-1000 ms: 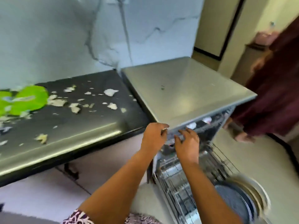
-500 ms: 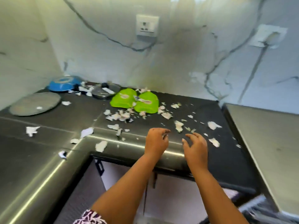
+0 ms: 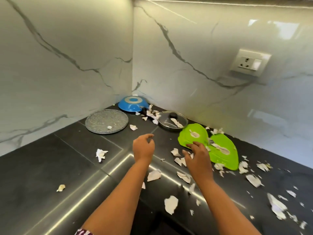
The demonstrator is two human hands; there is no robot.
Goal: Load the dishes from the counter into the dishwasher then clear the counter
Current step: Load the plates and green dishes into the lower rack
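The green plates (image 3: pixel 227 161) lay overlapped on the dark counter (image 3: pixel 42 167), just short of the back wall, with paper scraps (image 3: pixel 171 204) on and all round them. The right hand (image 3: pixel 198 158) hovered at their near-left rim, fingers spread and relaxed, holding nothing; whether the fingertips touched the rim could not be told. The left hand (image 3: pixel 143 148) hung left of the plates, well apart from them, with fingers loosely curled and empty. Just behind the plates' left end sat a glass lid (image 3: pixel 172 122), its rim close to theirs. Farther left from the plates a grey round plate (image 3: pixel 106 121) lay flat, and an upturned blue pan (image 3: pixel 133 103) filled the wall corner beyond it. Bare counter opened between the plates and the grey plate, under the left hand. In front of the plates the counter's rounded front edge ran diagonally beneath both forearms.
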